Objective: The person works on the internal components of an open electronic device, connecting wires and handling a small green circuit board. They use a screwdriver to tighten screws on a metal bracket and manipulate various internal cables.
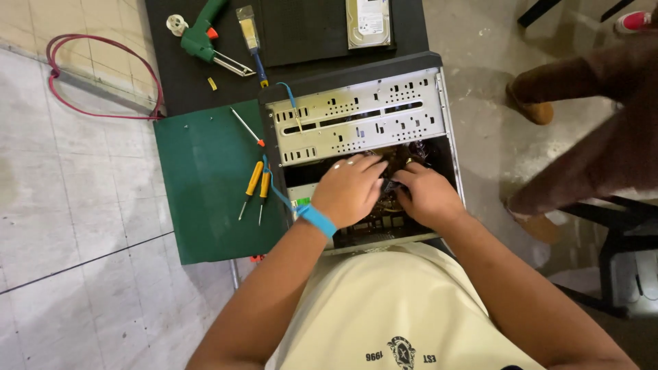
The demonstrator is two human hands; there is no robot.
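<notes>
Open computer case (pixel 356 116), lying on its side at the right edge of the dark tabletop (pixel 171 75), with both hands reaching into its lower bay. Left hand (pixel 348 190) rests palm-down over the internal cabling; its grip is curled, but whether it is clamped on anything cannot be told. Right hand (pixel 428 195), just beside it, has its fingers closed on a small dark connector (pixel 391 185) between the 2 hands. A blue wrist strap (pixel 317 220) circles the left wrist. Left of the case lies a green mat (pixel 205 205) bearing 2 yellow-handled screwdrivers (pixel 255 186) and 1 slim screwdriver (pixel 245 127). Toward the far edge lie a green glue gun (pixel 202 34), a small brush (pixel 250 34) and a hard drive (pixel 369 22).
</notes>
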